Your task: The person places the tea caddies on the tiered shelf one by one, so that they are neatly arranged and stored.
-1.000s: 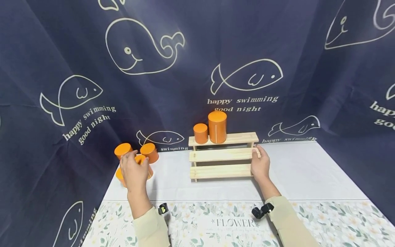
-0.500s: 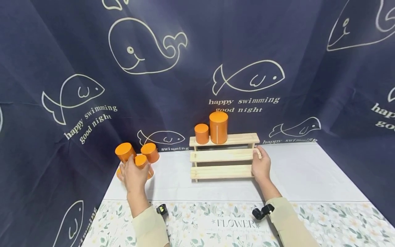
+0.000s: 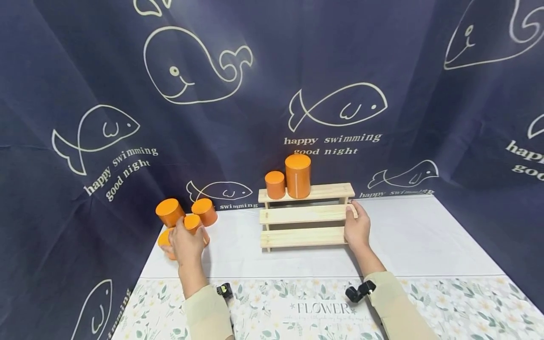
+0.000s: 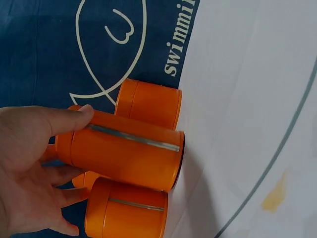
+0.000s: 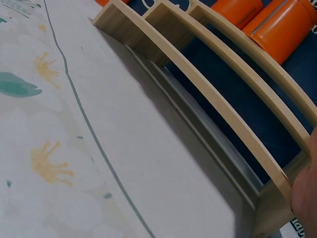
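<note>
In the head view my left hand (image 3: 189, 244) grips the upper part of a tall orange canister (image 3: 192, 221) standing among other canisters at the left. The left wrist view has my thumb (image 4: 85, 115) against the lid end of this canister (image 4: 131, 148), with the fingers spread round its far side, partly hidden. My right hand (image 3: 358, 227) holds the right end of a three-tier wooden shelf (image 3: 303, 215), thumb over the middle board. A small orange canister (image 3: 275, 186) and a larger orange canister (image 3: 298, 177) stand on its top board.
Three more orange canisters surround the gripped one: a back-left canister (image 3: 170, 213), a back-right canister (image 3: 205, 212) and a front-left canister (image 3: 166, 242). A dark blue curtain (image 3: 238, 137) hangs behind the white tabletop (image 3: 425, 236). Floral cloth (image 3: 459, 302) covers the front.
My left hand has come down onto the tall canister, its thumb and fingers now round the top. The right hand keeps its hold on the shelf end.
</note>
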A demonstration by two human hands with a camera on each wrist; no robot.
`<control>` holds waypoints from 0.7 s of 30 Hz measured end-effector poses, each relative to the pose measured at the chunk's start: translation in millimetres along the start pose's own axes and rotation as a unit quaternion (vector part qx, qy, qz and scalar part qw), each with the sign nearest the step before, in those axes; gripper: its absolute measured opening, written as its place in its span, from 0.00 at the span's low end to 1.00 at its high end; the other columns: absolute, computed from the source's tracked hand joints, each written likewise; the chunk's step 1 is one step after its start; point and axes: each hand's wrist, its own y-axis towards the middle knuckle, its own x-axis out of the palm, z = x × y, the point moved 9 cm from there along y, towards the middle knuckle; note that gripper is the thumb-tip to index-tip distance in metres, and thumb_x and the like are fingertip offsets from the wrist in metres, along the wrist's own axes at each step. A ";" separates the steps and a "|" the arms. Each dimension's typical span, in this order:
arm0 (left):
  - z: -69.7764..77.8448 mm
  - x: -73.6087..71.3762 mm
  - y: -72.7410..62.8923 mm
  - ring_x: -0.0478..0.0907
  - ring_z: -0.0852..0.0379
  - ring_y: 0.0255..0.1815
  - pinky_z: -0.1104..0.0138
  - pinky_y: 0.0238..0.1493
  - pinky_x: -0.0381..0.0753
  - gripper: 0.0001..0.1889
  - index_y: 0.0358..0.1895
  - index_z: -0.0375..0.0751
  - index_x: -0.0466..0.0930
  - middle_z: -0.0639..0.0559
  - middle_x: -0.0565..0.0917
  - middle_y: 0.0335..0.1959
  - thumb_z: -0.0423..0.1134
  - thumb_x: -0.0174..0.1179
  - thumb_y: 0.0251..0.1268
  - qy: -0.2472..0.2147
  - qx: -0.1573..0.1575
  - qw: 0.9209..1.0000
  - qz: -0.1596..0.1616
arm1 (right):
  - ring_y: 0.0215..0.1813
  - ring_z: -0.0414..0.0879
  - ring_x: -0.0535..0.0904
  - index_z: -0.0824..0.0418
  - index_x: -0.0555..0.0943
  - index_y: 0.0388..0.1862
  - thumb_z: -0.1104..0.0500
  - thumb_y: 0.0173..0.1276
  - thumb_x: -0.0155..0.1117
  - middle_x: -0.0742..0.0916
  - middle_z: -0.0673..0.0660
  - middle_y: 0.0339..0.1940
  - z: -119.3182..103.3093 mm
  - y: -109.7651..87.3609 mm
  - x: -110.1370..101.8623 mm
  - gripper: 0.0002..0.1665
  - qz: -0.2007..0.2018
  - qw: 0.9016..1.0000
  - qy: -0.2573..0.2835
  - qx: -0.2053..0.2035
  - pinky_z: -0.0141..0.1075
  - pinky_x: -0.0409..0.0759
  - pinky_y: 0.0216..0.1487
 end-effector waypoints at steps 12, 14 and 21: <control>15.7 -16.8 -3.9 0.65 0.30 0.79 0.39 0.84 0.58 0.39 0.81 0.36 0.62 0.29 0.70 0.77 0.41 0.68 0.71 -0.098 -0.005 0.995 0.005 | 0.86 0.64 0.60 0.67 0.65 0.81 0.56 0.87 0.45 0.70 0.70 0.82 -0.1 -0.9 0.3 0.30 0.002 1.000 -0.005 0.000 0.57 0.57 0.87; 20.6 -19.8 -4.8 0.67 0.31 0.79 0.41 0.83 0.62 0.39 0.80 0.36 0.63 0.30 0.71 0.77 0.42 0.68 0.71 -0.120 -0.004 0.993 0.005 | 0.86 0.64 0.60 0.67 0.65 0.82 0.56 0.87 0.45 0.70 0.70 0.82 -0.5 -0.7 -0.1 0.30 0.003 1.000 -0.003 0.000 0.57 0.57 0.87; 34.6 -30.1 -8.9 0.72 0.36 0.76 0.46 0.80 0.70 0.40 0.80 0.39 0.64 0.33 0.72 0.76 0.42 0.71 0.69 -0.175 0.003 0.985 0.007 | 0.86 0.65 0.60 0.67 0.64 0.82 0.56 0.87 0.44 0.70 0.71 0.81 -1.0 -1.0 0.2 0.31 0.000 1.000 -0.001 -0.005 0.57 0.57 0.87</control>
